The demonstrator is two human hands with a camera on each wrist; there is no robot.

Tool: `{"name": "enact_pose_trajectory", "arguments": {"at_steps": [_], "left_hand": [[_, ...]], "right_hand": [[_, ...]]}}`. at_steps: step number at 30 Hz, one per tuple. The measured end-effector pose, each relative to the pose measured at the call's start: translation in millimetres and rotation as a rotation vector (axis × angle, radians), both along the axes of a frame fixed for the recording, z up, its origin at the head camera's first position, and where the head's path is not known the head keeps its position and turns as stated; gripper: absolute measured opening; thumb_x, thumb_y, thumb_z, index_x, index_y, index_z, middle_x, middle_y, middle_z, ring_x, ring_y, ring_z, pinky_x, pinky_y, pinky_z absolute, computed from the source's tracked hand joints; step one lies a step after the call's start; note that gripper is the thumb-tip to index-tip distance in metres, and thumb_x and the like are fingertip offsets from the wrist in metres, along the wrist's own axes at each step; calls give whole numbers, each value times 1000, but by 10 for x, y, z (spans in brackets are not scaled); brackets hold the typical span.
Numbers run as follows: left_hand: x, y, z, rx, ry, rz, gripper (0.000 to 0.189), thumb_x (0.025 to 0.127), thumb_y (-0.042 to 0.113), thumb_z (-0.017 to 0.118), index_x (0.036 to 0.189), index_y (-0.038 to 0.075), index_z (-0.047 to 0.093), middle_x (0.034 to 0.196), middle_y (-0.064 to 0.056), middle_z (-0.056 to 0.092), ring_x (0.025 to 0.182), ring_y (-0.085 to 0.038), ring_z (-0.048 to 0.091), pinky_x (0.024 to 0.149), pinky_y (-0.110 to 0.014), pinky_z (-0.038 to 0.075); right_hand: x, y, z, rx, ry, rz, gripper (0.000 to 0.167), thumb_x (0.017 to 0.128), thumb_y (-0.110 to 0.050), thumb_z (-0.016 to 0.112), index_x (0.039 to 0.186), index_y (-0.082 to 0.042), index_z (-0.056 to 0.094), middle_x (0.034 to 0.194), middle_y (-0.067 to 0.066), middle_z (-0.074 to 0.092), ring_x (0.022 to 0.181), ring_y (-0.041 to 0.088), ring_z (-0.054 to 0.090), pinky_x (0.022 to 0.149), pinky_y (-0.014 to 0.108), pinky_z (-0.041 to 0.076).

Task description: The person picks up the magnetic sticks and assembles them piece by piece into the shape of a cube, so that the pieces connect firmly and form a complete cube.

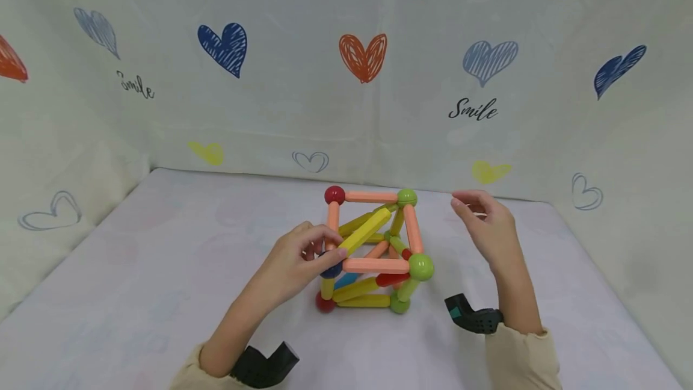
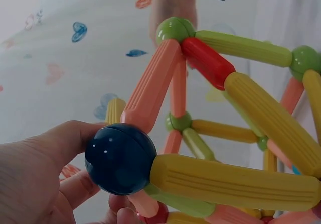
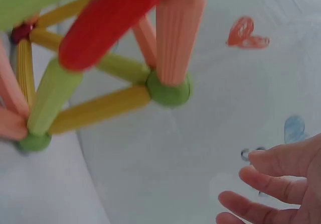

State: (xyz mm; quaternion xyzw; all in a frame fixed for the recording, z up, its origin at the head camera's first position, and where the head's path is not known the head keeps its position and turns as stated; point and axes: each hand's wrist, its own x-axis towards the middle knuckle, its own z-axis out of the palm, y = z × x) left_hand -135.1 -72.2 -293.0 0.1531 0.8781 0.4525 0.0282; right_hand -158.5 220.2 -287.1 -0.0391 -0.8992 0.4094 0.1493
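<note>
A cube-like frame of magnetic rods and balls stands in the middle of the table. My left hand (image 1: 300,260) is at its near left top corner, pinching one end of a yellow magnetic rod (image 1: 367,232) just above the dark blue ball (image 2: 120,158). The rod slants up and to the right over the frame's top. Pink rods (image 1: 376,266) run along the top edges to green balls (image 1: 421,267) and a red ball (image 1: 334,195). To the right of the frame, my right hand (image 1: 489,227) is raised with loosely bent fingers (image 3: 273,161) and nothing in them.
Yellow rods (image 1: 364,301), a red rod (image 3: 108,25) and light green rods (image 3: 54,96) form the lower edges and diagonals. A white cloth covers the table (image 1: 162,257). Behind it hangs a pale curtain (image 1: 422,125) printed with hearts.
</note>
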Motion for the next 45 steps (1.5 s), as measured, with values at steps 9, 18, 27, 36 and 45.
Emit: {"name": "enact_pose_trajectory", "arguments": {"at_steps": [9,18,27,36,45], "left_hand": [[9,-12,18,-3,7,-11,19,87,29,64,102,17,67,80,-2,48,74,-15,46,59,-24,42],[2,-14,2,12,-1,-27,26,88,31,63,108,15,66,85,-4,47,76,-15,47,61,-24,45],[3,10,5,22,-12,-22,25,89,33,62,108,18,65,85,-5,46,77,-16,47,60,-24,44],[7,26,-5,10,-21,-7,25,88,34,61,108,18,66,85,-5,45,77,-16,46,60,-24,44],[30,42,3,-18,-29,10,28,89,36,59,109,19,67,85,-3,45,78,-15,46,61,-24,43]], "right_hand": [[-189,556,-355,28,-223,-226,45,96,-28,46,129,3,47,125,26,48,112,39,45,86,48,42],[-248,813,-692,101,-417,-191,54,92,-21,47,133,11,33,123,40,38,112,49,41,91,56,37],[-265,840,-794,96,-518,-191,61,90,-23,49,138,6,28,141,36,26,127,51,28,101,60,28],[-252,806,-706,48,-440,-163,53,90,-23,53,129,9,35,108,28,54,84,28,59,72,39,46],[-67,261,-113,-505,-30,226,33,90,-17,61,115,-9,41,84,-9,65,71,6,66,71,17,52]]}}
